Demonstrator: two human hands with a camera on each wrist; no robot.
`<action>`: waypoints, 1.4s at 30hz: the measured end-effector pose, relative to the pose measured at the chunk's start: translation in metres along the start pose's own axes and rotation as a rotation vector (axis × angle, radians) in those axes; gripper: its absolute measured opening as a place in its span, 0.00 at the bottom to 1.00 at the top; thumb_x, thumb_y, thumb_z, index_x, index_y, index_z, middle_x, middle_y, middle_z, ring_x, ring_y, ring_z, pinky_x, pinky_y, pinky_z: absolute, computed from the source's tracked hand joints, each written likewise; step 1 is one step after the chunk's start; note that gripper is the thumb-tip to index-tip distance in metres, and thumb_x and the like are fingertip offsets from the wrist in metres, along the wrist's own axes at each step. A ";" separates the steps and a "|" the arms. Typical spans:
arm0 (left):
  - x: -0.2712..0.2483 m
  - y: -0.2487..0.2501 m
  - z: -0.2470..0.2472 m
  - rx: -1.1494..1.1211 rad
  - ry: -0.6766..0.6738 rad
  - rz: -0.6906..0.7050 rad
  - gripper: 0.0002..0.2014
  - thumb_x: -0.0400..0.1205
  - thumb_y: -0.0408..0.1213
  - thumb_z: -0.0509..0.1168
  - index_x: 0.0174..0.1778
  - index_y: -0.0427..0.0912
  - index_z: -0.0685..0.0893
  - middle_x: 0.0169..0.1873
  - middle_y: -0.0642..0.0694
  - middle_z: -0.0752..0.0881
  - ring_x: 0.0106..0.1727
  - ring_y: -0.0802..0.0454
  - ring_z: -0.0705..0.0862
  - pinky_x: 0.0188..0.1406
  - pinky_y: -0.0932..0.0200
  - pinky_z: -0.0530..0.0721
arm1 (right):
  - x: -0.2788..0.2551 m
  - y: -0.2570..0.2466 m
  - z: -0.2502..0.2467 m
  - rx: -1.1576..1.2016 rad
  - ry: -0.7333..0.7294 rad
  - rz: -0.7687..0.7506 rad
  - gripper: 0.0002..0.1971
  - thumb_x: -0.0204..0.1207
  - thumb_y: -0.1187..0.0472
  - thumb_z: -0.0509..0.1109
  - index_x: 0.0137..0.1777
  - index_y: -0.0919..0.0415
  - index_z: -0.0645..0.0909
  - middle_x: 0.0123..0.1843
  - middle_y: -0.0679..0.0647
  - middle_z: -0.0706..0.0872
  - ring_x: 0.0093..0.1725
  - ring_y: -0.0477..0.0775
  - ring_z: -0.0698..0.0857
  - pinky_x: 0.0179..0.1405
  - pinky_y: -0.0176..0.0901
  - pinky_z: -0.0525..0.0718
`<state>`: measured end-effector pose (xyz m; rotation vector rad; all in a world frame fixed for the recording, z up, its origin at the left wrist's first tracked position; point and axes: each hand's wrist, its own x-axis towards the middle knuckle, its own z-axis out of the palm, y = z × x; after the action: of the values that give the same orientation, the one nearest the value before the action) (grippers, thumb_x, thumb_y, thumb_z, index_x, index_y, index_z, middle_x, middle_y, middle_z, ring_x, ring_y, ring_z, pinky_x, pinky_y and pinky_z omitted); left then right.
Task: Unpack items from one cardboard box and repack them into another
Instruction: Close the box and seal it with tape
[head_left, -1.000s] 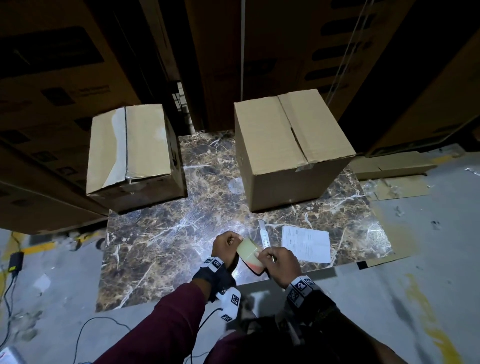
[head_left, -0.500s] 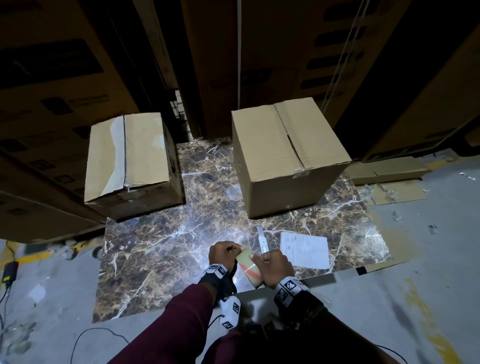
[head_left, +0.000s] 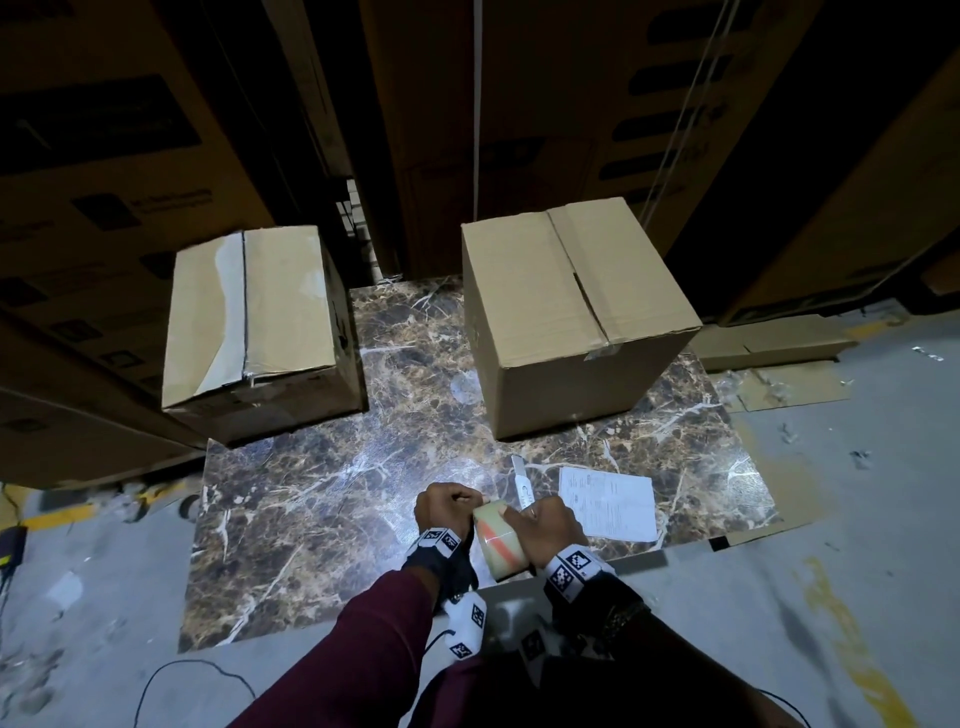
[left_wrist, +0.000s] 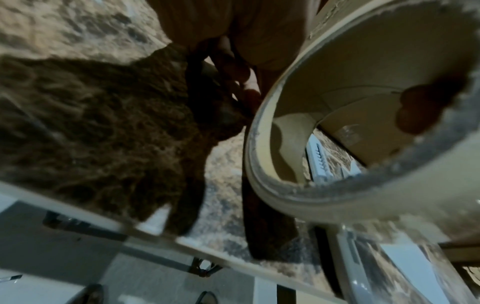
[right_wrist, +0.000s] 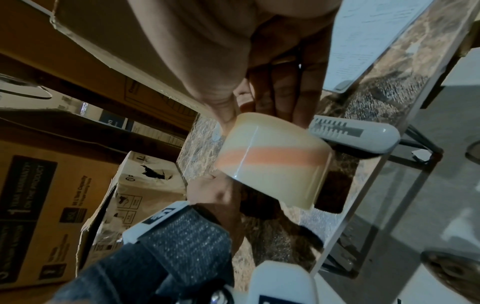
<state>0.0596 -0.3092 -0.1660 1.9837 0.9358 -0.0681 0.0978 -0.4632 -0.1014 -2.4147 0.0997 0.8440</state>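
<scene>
Both hands on the roll of clear packing tape with an orange stripe (head_left: 500, 540), held on edge just above the near edge of the brown marble-patterned tabletop (head_left: 311, 499). Your left hand (head_left: 441, 512) is curled against the roll's left side, fingers at the upper rim; your right hand (head_left: 545, 527) wraps the right side, fingertips hooked into the core (left wrist view shows them inside). Likely step: finding the tape's free end. Turn the roll slowly with the right hand and drag a left fingernail across the surface until it catches; peel straight, or clear tape may split into slivers. Both plain brown cardboard boxes are shut: the smaller cardboard box with torn tape (head_left: 254, 322) far left, the taller cardboard box with a taped seam (head_left: 566, 312) far right, well apart. The white utility knife (head_left: 521, 480) lies just beyond your right hand, beside the printed white paper sheet (head_left: 610, 501); keep the wrist off it.
</scene>
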 end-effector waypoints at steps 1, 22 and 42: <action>0.000 0.002 -0.001 0.008 0.010 -0.020 0.05 0.71 0.37 0.82 0.33 0.47 0.93 0.30 0.52 0.91 0.34 0.55 0.87 0.27 0.73 0.73 | 0.001 0.001 -0.001 0.011 -0.004 0.003 0.25 0.73 0.36 0.72 0.29 0.52 0.65 0.29 0.47 0.71 0.35 0.56 0.76 0.34 0.44 0.69; -0.004 0.007 -0.025 0.027 0.019 -0.045 0.21 0.71 0.58 0.79 0.35 0.45 0.82 0.29 0.52 0.85 0.31 0.51 0.82 0.30 0.58 0.75 | -0.002 0.023 0.002 0.346 -0.094 -0.073 0.23 0.75 0.43 0.76 0.28 0.57 0.77 0.27 0.50 0.80 0.31 0.50 0.80 0.39 0.44 0.78; -0.044 0.169 -0.075 0.075 0.182 0.650 0.29 0.74 0.60 0.77 0.68 0.52 0.81 0.60 0.53 0.76 0.61 0.54 0.78 0.58 0.52 0.83 | -0.012 0.003 -0.173 0.311 0.339 -0.784 0.16 0.76 0.64 0.76 0.61 0.50 0.82 0.62 0.41 0.80 0.61 0.39 0.81 0.59 0.43 0.85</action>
<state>0.1135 -0.3286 0.0157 2.3004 0.3610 0.4537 0.1824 -0.5613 0.0144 -2.0122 -0.5167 0.0516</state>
